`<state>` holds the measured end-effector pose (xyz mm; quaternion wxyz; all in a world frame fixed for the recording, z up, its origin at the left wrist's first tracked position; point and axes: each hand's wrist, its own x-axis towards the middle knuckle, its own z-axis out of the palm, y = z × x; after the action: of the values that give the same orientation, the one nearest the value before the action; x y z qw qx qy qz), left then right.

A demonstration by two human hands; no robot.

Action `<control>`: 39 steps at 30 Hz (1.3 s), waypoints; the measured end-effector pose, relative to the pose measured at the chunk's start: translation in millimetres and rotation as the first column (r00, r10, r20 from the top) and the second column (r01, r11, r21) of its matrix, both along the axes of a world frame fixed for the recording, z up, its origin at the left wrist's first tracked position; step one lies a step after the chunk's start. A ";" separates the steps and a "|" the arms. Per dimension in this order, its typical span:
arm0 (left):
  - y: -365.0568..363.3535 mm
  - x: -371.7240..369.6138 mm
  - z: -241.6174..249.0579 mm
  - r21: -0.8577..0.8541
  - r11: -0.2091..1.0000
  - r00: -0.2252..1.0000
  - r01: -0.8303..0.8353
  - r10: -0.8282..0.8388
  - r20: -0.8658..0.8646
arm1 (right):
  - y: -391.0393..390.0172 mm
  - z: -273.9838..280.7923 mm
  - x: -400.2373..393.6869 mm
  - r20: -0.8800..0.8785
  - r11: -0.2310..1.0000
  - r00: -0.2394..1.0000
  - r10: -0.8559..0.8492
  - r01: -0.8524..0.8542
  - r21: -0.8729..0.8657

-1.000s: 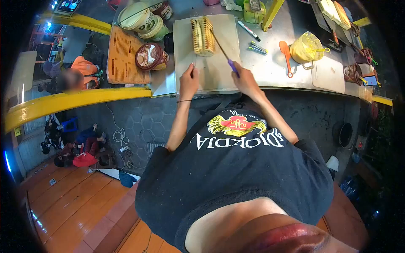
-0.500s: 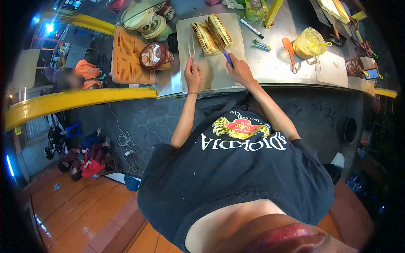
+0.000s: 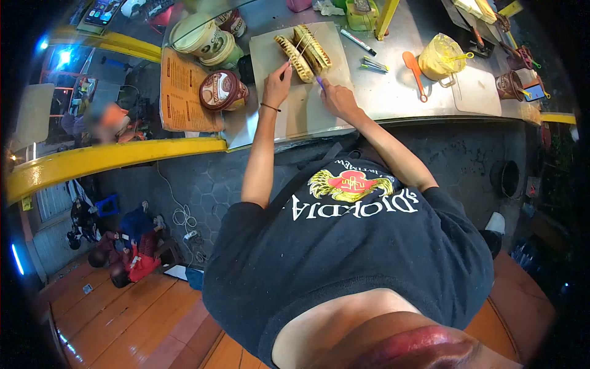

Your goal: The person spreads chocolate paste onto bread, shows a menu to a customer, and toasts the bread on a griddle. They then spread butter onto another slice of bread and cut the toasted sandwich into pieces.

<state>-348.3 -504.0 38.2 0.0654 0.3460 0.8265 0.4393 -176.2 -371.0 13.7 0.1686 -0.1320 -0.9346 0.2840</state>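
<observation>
On a pale cutting board (image 3: 261, 58) lie two strips of grilled, filled bread (image 3: 313, 47), striped brown on their outer sides. My left hand (image 3: 277, 87) is closed around a pair of thin light sticks (image 3: 301, 45), whose far ends reach across the bread. With my right hand (image 3: 339, 101) I grip a knife by its purple handle (image 3: 319, 81). The knife points at the near end of the bread; its blade is mostly hidden there.
Left of the board stand a brown lidded tub (image 3: 224, 90), pale buckets (image 3: 194, 32) and an orange printed menu (image 3: 182, 92). To the right are a marker (image 3: 358, 43), an orange spatula (image 3: 415, 75) and a yellow-smeared pot (image 3: 440, 56). A yellow rail (image 3: 117, 158) edges the left.
The sticks in my left hand have swung from beside the bread to across it. The two bread strips now stand closer together, their dark filling less visible. The view has shifted slightly.
</observation>
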 end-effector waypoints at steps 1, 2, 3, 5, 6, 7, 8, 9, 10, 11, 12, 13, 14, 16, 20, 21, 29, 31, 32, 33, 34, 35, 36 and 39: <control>-0.5 -3.9 7.0 -0.074 0.997 1.000 0.020 -0.021 -0.003 | -3.7 3.3 9.4 0.044 1.000 0.999 -0.008 0.009 -0.023; -0.5 -4.4 5.1 -0.076 0.997 0.997 0.025 -0.031 -0.074 | -3.4 5.8 11.6 0.086 0.999 0.996 -0.014 0.018 -0.042; 4.1 -5.9 2.7 -0.073 0.997 0.997 0.022 -0.027 -0.076 | 0.2 8.2 7.5 0.083 0.999 0.996 -0.011 0.014 -0.040; 6.3 -2.5 -7.3 -0.028 1.000 0.996 0.004 -0.007 -0.088 | 0.0 7.0 5.0 0.103 0.997 0.994 -0.041 0.048 -0.068; 8.4 -2.0 -4.4 -0.034 0.999 0.996 0.011 -0.014 -0.085 | 2.4 5.8 -2.9 0.106 0.996 0.993 -0.047 0.055 -0.074; 9.4 -0.1 -2.2 -0.038 0.999 0.998 0.022 -0.024 -0.057 | 3.1 4.3 -11.4 0.103 0.996 0.993 -0.052 0.059 -0.066; 10.8 2.5 2.4 -0.040 0.999 0.999 0.029 -0.030 -0.031 | 3.3 3.7 -13.9 0.099 0.997 0.994 -0.054 0.060 -0.056; 13.2 7.3 10.2 -0.045 0.998 0.999 0.033 -0.034 -0.030 | 2.3 8.9 -3.0 0.100 0.996 0.993 -0.057 0.063 -0.061; 13.6 14.4 18.2 -0.065 0.998 1.000 -0.003 0.002 -0.018 | -1.0 14.4 15.3 0.133 0.996 0.990 -0.041 0.051 -0.072; 12.2 16.5 22.2 -0.085 0.996 0.999 -0.039 0.038 -0.009 | -4.7 19.0 24.2 0.164 0.996 0.986 -0.026 0.040 -0.083; 17.4 10.4 23.1 -0.072 0.997 0.999 -0.035 0.034 -0.018 | 1.2 20.9 19.0 0.153 0.996 0.988 -0.033 0.044 -0.071; 15.6 8.4 20.4 -0.054 0.998 0.997 -0.019 0.015 -0.071 | 0.1 19.1 17.6 0.148 0.996 0.988 -0.045 0.055 -0.065; 11.2 8.5 15.5 -0.045 0.999 0.993 -0.001 -0.004 -0.118 | -4.8 14.6 19.4 0.149 0.995 0.987 -0.057 0.068 -0.068; 13.1 9.8 27.2 -0.110 0.994 0.996 -0.001 -0.009 -0.090 | 4.0 -0.9 -15.3 0.128 0.998 0.990 -0.063 0.066 -0.019; 10.5 11.7 22.8 -0.162 0.987 0.998 -0.010 0.001 -0.055 | -10.9 14.2 38.1 0.169 0.998 0.985 -0.041 0.048 -0.040; 12.8 11.7 25.2 -0.172 0.984 0.999 -0.039 0.033 -0.033 | -14.4 23.1 63.3 0.193 0.995 0.981 -0.019 0.037 -0.088; 11.6 16.8 20.2 -0.160 0.987 0.996 -0.006 -0.008 -0.087 | -6.1 1.6 5.9 0.224 0.997 0.974 -0.042 0.055 -0.052; 13.3 12.4 17.1 -0.132 0.991 0.994 -0.035 0.020 -0.111 | -19.3 44.6 80.3 0.297 0.989 0.954 0.029 0.016 -0.147; 12.4 13.0 18.4 -0.157 0.987 0.996 -0.039 0.026 -0.086 | -26.2 43.4 102.1 0.026 1.000 1.000 -0.005 0.005 -0.004; 13.6 11.1 17.2 -0.150 0.987 0.996 -0.049 0.036 -0.083 | -28.3 40.2 105.7 -0.116 0.998 0.993 -0.029 0.036 0.057; 11.6 10.3 17.1 -0.162 0.986 0.998 -0.039 0.029 -0.060 | -23.4 34.7 99.6 0.105 0.997 0.994 -0.026 0.034 -0.070; 10.0 9.1 16.0 -0.175 0.984 0.999 -0.022 0.016 -0.038 | -20.5 60.0 80.8 0.317 0.979 0.949 0.001 0.064 -0.196; 12.0 7.9 19.5 -0.178 0.984 0.999 -0.011 0.004 -0.039 | -19.1 45.2 56.7 0.218 0.988 0.975 -0.038 0.070 -0.138; 11.3 13.5 24.4 -0.197 0.980 0.998 -0.029 0.018 -0.058 | -8.8 25.0 17.8 0.203 0.996 0.975 -0.088 0.091 -0.001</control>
<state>-334.8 -492.8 62.5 0.0712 0.3401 0.8716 0.3457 -158.3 -379.8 38.8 0.0842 -0.2031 -0.9385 0.2662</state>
